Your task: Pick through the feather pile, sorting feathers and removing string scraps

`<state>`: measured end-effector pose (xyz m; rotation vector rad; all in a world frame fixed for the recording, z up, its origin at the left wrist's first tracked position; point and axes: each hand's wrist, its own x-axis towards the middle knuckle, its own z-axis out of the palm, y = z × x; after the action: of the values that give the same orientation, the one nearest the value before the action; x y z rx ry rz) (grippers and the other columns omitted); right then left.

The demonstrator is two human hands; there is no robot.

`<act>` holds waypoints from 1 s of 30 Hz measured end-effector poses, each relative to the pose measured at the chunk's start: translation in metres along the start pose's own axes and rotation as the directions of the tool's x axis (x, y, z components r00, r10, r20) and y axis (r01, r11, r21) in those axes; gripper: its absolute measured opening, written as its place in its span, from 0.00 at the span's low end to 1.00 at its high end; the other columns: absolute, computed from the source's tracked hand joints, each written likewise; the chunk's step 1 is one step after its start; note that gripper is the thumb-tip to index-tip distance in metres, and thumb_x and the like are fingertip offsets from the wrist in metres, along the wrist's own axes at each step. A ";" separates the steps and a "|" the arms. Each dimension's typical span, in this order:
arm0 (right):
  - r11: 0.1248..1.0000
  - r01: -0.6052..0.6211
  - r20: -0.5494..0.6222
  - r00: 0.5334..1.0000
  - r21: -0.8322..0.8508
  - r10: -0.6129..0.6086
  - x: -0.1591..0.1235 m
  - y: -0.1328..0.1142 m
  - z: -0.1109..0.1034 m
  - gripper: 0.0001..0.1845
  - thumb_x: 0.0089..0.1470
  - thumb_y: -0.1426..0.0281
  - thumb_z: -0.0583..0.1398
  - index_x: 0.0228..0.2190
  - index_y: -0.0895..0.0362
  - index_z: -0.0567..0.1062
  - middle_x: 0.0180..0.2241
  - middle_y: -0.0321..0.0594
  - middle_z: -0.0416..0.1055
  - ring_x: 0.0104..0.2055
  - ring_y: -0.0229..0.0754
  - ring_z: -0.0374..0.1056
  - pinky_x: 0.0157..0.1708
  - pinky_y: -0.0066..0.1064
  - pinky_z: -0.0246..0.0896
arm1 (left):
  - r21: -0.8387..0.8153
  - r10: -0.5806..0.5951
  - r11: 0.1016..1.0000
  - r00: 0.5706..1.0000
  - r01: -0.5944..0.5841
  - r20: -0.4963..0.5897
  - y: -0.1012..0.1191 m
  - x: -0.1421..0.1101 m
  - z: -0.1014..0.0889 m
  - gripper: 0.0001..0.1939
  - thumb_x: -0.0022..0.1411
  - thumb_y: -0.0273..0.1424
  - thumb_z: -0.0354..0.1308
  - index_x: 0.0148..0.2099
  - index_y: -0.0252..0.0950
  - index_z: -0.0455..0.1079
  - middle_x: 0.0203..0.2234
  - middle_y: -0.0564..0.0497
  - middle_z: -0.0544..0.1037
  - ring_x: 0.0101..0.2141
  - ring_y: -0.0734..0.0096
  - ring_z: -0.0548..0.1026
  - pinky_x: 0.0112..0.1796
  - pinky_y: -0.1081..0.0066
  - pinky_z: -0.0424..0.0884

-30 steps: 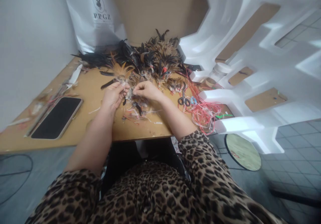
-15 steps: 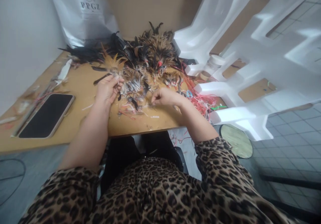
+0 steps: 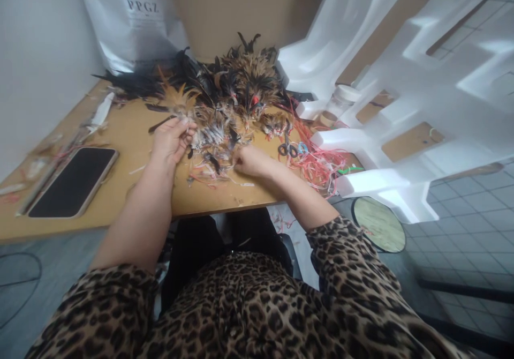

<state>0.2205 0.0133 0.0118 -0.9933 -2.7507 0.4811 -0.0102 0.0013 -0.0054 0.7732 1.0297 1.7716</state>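
Observation:
My left hand (image 3: pixel 171 139) pinches the base of a fanned bunch of orange-brown feathers (image 3: pixel 179 101), held just over the table. To its right, my right hand (image 3: pixel 251 161) has its fingers curled together low over the tabletop; whatever they may hold is hidden. Between the hands lie a row of brown feathers with pale fluffy ends (image 3: pixel 211 134) and a litter of loose dark feathers and string scraps (image 3: pixel 211 169). Behind them rises a large heap of brown and black feathers (image 3: pixel 252 75).
Scissors with black handles (image 3: pixel 288 150) lie by a tangle of pink string (image 3: pixel 321 166) at the right. White foam packing (image 3: pixel 373 185) stands along that side. A phone (image 3: pixel 74 182) rests at the left, near a white feather (image 3: pixel 102 111). A silver bag (image 3: pixel 140 32) stands behind.
My right hand has moved away from the bunch, to the right and down towards the table, then slightly back left. My left hand keeps its pinch on the feathers. The view has shifted a little.

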 end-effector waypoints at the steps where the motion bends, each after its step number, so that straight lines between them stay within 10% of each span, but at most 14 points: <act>1: 0.999 0.002 0.014 1.000 0.046 -0.002 0.000 0.000 -0.004 0.08 0.41 0.78 0.57 0.23 0.59 0.76 0.28 0.41 0.74 0.30 0.37 0.66 0.32 0.29 0.56 | -0.006 -0.004 1.000 1.000 0.004 -0.002 0.000 0.000 0.000 0.04 0.51 0.25 0.62 0.27 0.32 0.70 0.23 0.51 0.75 0.19 0.84 0.69 0.20 0.84 0.65; 6: 0.931 -0.073 -0.038 0.995 0.358 0.093 0.003 -0.001 -0.034 0.06 0.42 0.78 0.57 0.23 0.62 0.74 0.21 0.36 0.71 0.23 0.32 0.64 0.27 0.24 0.57 | -0.034 -0.020 0.999 0.999 0.021 0.033 0.002 -0.001 0.001 0.03 0.52 0.24 0.61 0.27 0.31 0.71 0.23 0.50 0.75 0.19 0.83 0.69 0.19 0.83 0.64; 12: 0.655 -0.135 0.096 0.991 0.744 0.095 0.036 -0.003 -0.048 0.02 0.45 0.77 0.60 0.25 0.63 0.71 0.23 0.37 0.74 0.16 0.27 0.63 0.14 0.18 0.51 | -0.019 -0.097 0.995 0.985 0.100 0.139 0.006 -0.007 0.004 0.01 0.52 0.24 0.60 0.29 0.30 0.72 0.26 0.48 0.77 0.21 0.83 0.70 0.21 0.84 0.67; 30: 0.364 -0.086 0.067 0.996 0.927 0.063 0.079 -0.007 -0.002 0.05 0.48 0.72 0.61 0.28 0.62 0.70 0.22 0.33 0.73 0.14 0.25 0.60 0.09 0.16 0.47 | -0.092 -0.136 0.984 0.976 0.153 0.168 0.002 -0.007 0.010 0.04 0.54 0.19 0.58 0.31 0.28 0.74 0.24 0.47 0.77 0.25 0.79 0.75 0.29 0.82 0.72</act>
<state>0.1568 0.0593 0.0204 -0.7262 -1.7975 1.8034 0.0001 -0.0027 0.0001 0.7442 0.8568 1.5971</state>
